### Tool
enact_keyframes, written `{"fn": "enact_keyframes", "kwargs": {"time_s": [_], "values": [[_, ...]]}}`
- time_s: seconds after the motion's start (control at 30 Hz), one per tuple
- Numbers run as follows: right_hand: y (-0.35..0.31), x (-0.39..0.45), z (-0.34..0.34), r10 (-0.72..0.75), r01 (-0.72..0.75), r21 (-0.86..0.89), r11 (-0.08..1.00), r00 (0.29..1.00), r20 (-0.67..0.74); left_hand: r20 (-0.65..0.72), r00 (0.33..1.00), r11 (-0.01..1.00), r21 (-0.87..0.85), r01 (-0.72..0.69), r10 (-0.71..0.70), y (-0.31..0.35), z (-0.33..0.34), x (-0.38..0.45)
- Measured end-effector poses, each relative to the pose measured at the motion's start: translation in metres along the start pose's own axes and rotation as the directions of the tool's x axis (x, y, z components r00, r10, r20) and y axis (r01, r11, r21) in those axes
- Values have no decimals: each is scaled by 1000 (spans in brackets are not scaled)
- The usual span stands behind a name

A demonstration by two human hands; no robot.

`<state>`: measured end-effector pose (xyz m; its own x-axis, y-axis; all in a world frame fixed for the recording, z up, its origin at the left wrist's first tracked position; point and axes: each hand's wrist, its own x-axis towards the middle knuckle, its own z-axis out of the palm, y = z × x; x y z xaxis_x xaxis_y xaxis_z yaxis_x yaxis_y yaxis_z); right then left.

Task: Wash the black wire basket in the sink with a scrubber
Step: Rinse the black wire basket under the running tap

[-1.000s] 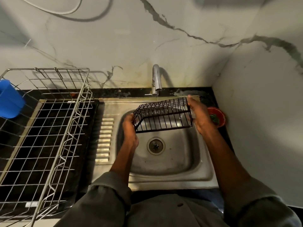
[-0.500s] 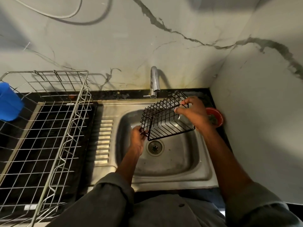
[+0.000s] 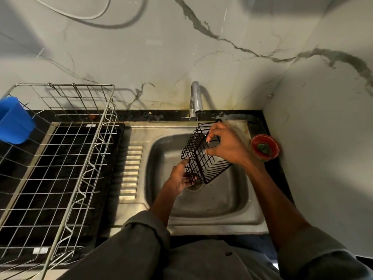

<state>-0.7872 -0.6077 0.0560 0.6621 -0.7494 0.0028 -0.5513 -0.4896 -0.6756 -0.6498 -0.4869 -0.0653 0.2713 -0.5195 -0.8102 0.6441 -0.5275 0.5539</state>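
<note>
The black wire basket (image 3: 203,158) is tilted on end over the steel sink (image 3: 212,201), just below the tap (image 3: 195,100), from which a thin stream of water runs. My right hand (image 3: 228,146) grips its upper wires with fingers and thumb curled round them. My left hand (image 3: 179,178) holds the basket's lower left corner near the drain. A green scrubber (image 3: 263,147) lies in a small red bowl (image 3: 254,152) at the sink's right edge.
A large steel dish rack (image 3: 60,158) stands on the black counter to the left, with a blue plastic cup (image 3: 14,122) hooked on its far left side. Marble walls close the back and the right. A cable hangs on the back wall.
The basket has been turned from lying wide across the sink to standing on end. My right hand has shifted its grip to the upper wires, and my left hand has moved to the lower corner.
</note>
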Motion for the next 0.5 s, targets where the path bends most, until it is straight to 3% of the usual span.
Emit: {"fn": "enact_keyframes", "kwargs": {"time_s": [0.3, 0.5], "values": [[-19, -6, 13, -16, 22, -53, 998, 994, 111, -5, 995, 994, -36, 102, -102, -11, -14, 5], [-27, -2, 29, 10, -10, 24, 1000, 1000, 7, -47, 996, 994, -83, 74, -78, -13, -21, 10]]}}
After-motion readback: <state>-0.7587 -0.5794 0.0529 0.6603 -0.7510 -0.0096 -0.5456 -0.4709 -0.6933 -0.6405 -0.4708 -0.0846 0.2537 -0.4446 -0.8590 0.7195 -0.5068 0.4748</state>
